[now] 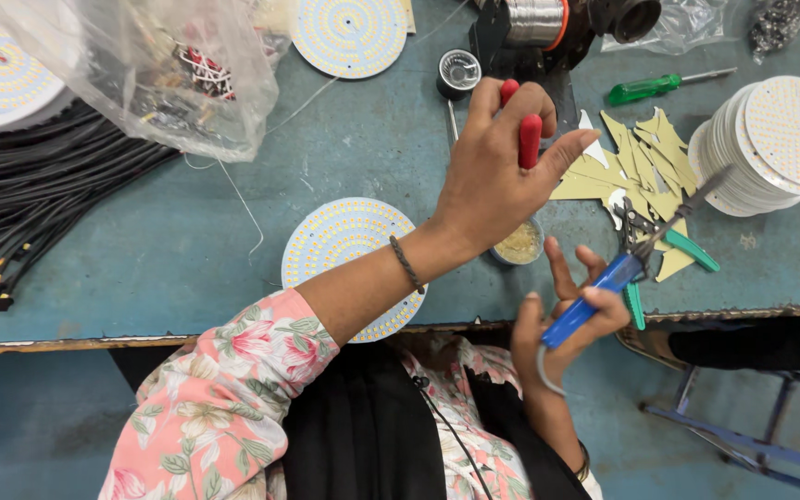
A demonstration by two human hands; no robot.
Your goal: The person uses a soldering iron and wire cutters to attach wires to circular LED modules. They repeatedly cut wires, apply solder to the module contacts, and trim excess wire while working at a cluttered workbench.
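Observation:
My left hand [497, 171] reaches across the blue-green bench and is closed around a tool with red handles [528, 139]; its working end is hidden behind the hand. My right hand [567, 315] holds a soldering iron by its blue handle [594, 298], with the thin dark tip pointing up and to the right. A round white LED board [344, 243] lies flat under my left forearm. A small round tin of yellowish flux [519, 244] sits just right of my left wrist.
A stack of round LED boards [775, 143] stands at the right. Yellow paper scraps [636, 162], green-handled pliers [687, 248] and a green screwdriver [645, 89] lie near it. Black cables [39, 199] and a plastic bag [155, 69] fill the left. A solder spool [534, 20] stands at the back.

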